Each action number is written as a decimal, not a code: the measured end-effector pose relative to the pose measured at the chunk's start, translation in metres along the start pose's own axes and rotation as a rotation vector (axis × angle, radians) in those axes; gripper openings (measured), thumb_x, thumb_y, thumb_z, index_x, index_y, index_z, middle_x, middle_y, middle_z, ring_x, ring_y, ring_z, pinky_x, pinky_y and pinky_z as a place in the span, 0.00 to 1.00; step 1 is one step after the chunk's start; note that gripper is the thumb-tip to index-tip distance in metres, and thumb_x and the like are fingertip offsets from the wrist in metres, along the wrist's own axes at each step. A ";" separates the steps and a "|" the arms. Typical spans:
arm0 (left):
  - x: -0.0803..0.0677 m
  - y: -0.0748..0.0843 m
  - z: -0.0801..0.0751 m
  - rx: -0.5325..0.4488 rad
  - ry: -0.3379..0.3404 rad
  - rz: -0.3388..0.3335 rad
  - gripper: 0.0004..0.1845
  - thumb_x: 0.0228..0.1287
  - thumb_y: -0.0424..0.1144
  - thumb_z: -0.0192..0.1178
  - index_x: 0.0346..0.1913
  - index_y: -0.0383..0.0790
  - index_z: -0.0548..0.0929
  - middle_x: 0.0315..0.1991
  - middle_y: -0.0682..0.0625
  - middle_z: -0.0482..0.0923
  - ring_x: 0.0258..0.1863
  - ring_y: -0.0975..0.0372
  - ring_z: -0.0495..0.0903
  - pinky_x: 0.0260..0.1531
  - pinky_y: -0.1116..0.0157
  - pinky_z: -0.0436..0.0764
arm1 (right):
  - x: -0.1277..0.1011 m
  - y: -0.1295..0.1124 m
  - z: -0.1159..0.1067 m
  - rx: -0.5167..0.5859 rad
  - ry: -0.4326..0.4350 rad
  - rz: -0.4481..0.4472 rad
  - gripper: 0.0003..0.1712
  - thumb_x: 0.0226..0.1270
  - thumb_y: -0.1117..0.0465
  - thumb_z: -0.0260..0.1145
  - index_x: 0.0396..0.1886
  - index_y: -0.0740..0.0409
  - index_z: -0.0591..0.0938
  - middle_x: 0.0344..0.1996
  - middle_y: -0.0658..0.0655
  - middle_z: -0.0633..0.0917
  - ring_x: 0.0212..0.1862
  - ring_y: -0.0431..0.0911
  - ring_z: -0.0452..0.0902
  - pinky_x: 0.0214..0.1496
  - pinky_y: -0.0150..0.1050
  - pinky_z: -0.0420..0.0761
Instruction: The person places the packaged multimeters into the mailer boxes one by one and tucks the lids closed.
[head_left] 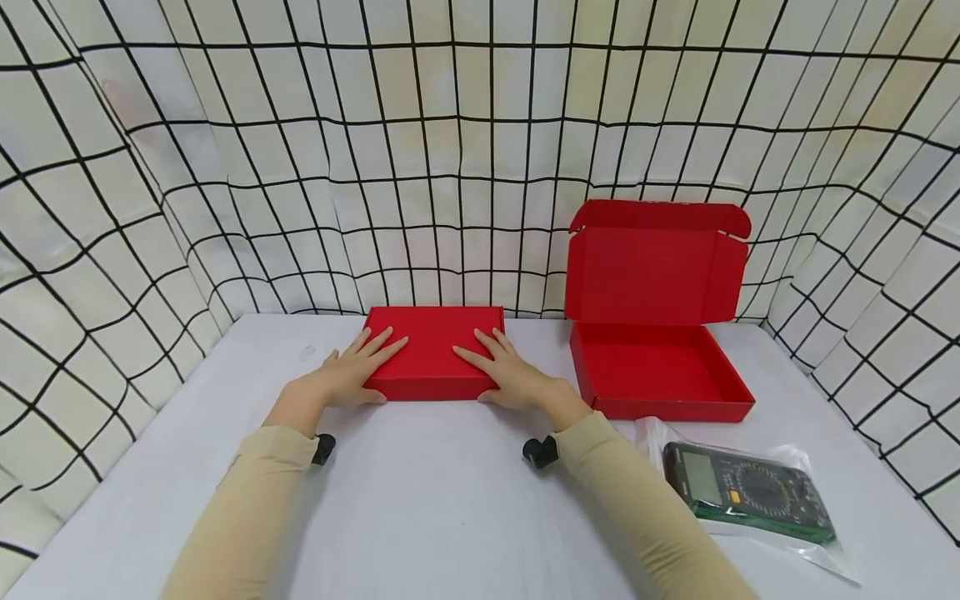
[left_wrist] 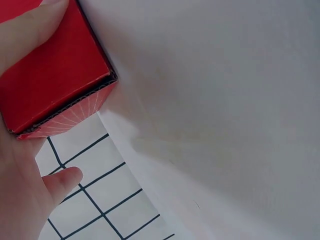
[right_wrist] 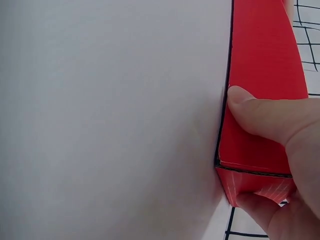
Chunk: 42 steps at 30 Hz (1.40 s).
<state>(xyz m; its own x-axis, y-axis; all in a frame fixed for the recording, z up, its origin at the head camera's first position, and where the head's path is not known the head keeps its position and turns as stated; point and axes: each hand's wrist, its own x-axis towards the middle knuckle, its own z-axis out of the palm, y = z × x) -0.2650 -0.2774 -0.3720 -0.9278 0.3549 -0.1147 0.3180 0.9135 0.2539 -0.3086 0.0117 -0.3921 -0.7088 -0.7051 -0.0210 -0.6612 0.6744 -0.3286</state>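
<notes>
"So, what stands around the work?"

"Black-gridded white sheeting [head_left: 476, 200] rises beyond the back, left and right edges of the white surface [head_left: 427, 500]. Toward the back right corner sits an open red mailer box [head_left: 667, 410], its hinged lid [head_left: 645, 275] standing up. In front of that, nearer the right edge, lies a digital multimeter [head_left: 761, 492]; the right sleeve [head_left: 637, 492] passes close by it."

"And the thing being handled?"

"A closed red mailer box [head_left: 429, 354], flat by the back edge, a little left of the middle. The left grip [head_left: 347, 377] is unclenched, straight fingers spread over the box's left end, thumb against its front side. The right grip [head_left: 521, 379] lies likewise at the right end, fingers spread on top, thumb on the front."

"Any room to move?"

"Yes, toward the surface's left edge, and in front, between the right sleeve and the left sleeve [head_left: 243, 508]. Rightward it is tighter: the right grip takes up part of the gap between the boxes."

"And what do the containers hold?"

"The open one shows its bare red floor; the closed one hides its inside. A clear plastic bag [head_left: 656, 435] holds the multimeter."
</notes>
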 end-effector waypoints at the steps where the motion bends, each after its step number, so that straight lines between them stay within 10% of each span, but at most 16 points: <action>1: -0.001 -0.001 0.000 -0.007 0.000 0.002 0.51 0.54 0.43 0.67 0.74 0.53 0.45 0.73 0.43 0.36 0.69 0.42 0.34 0.56 0.32 0.46 | 0.000 -0.001 0.000 -0.002 -0.001 0.001 0.50 0.58 0.54 0.68 0.73 0.33 0.49 0.73 0.53 0.41 0.71 0.53 0.28 0.60 0.46 0.68; 17: 0.001 -0.004 -0.002 -0.080 0.007 -0.028 0.54 0.46 0.43 0.72 0.73 0.54 0.48 0.73 0.45 0.37 0.69 0.43 0.35 0.55 0.32 0.47 | 0.001 -0.006 -0.003 -0.037 -0.056 0.032 0.52 0.58 0.51 0.68 0.73 0.32 0.45 0.73 0.52 0.38 0.71 0.53 0.26 0.58 0.45 0.71; 25: 0.003 -0.003 -0.004 -0.108 -0.005 -0.036 0.55 0.45 0.61 0.67 0.74 0.54 0.48 0.73 0.45 0.37 0.70 0.44 0.34 0.55 0.31 0.46 | -0.006 -0.005 -0.012 -0.059 -0.105 0.017 0.48 0.60 0.48 0.65 0.73 0.33 0.46 0.73 0.50 0.40 0.72 0.53 0.28 0.55 0.43 0.73; 42: 0.003 0.008 -0.006 -0.140 0.063 -0.077 0.43 0.58 0.66 0.51 0.72 0.49 0.56 0.72 0.43 0.44 0.69 0.43 0.38 0.54 0.30 0.47 | -0.079 -0.002 -0.056 -0.062 0.024 -0.185 0.35 0.66 0.50 0.60 0.71 0.41 0.59 0.68 0.46 0.63 0.68 0.41 0.56 0.63 0.39 0.65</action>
<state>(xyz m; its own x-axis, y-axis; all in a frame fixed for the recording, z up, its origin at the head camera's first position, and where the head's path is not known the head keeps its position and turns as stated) -0.2668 -0.2704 -0.3644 -0.9604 0.2672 -0.0794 0.2190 0.8995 0.3781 -0.2650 0.0781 -0.3365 -0.5789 -0.8134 0.0576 -0.7942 0.5464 -0.2660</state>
